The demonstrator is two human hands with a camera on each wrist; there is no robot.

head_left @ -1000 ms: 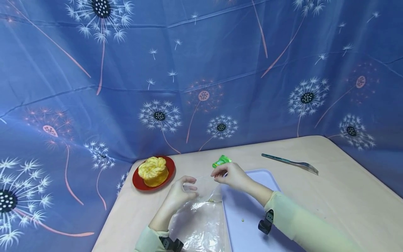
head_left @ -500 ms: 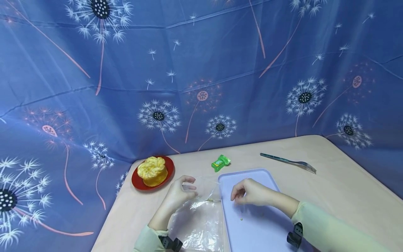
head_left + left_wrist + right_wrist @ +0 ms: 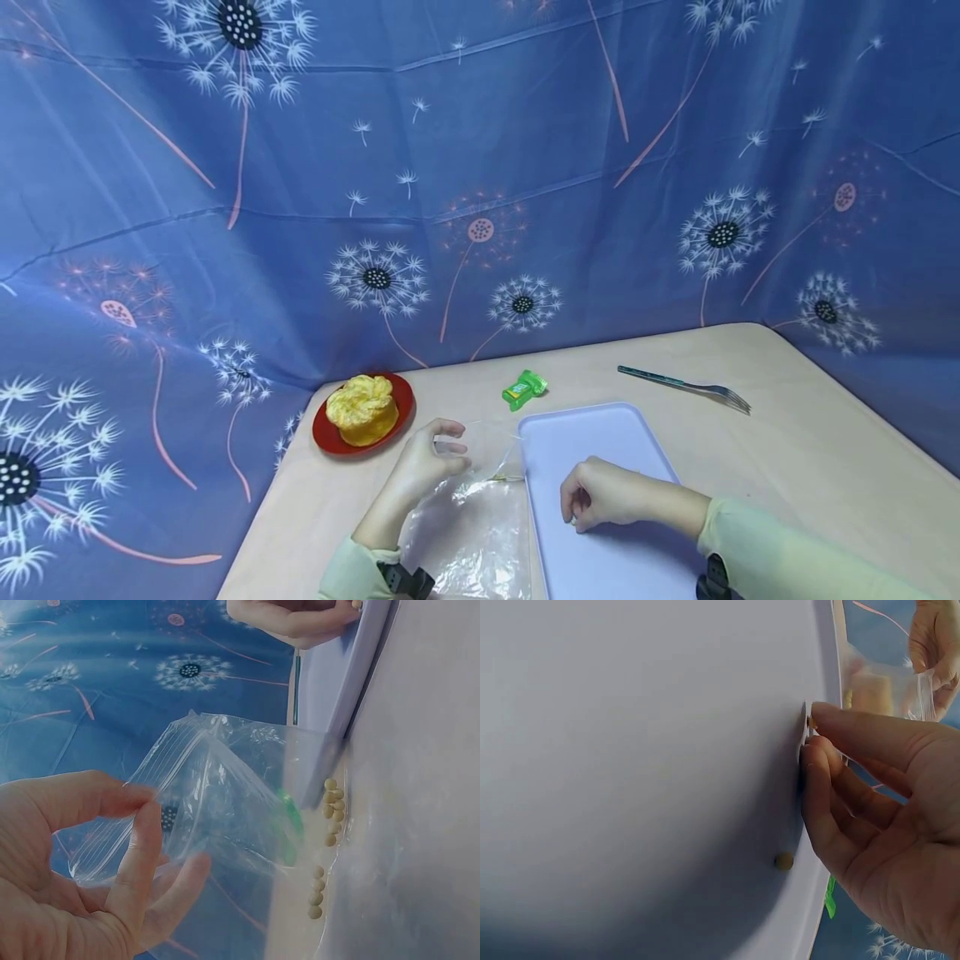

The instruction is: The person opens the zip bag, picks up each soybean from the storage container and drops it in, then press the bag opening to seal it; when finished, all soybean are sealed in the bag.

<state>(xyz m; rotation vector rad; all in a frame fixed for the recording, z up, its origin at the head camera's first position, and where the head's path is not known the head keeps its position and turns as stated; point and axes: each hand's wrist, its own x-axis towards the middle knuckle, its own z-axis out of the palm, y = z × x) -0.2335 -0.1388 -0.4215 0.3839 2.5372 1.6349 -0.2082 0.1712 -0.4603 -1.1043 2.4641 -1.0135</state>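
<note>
"Where were our fingers?"
"Our left hand pinched the zip-lock bag near its mouth; our right hand held a bean between narrowed tips at the tray"
"And the bag's long axis?"
"Near to far, mouth away from us"

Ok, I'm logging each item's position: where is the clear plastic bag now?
In the head view, the clear plastic bag is at the lower middle, just left of the lavender tray, its upper end held by the left hand.
</note>
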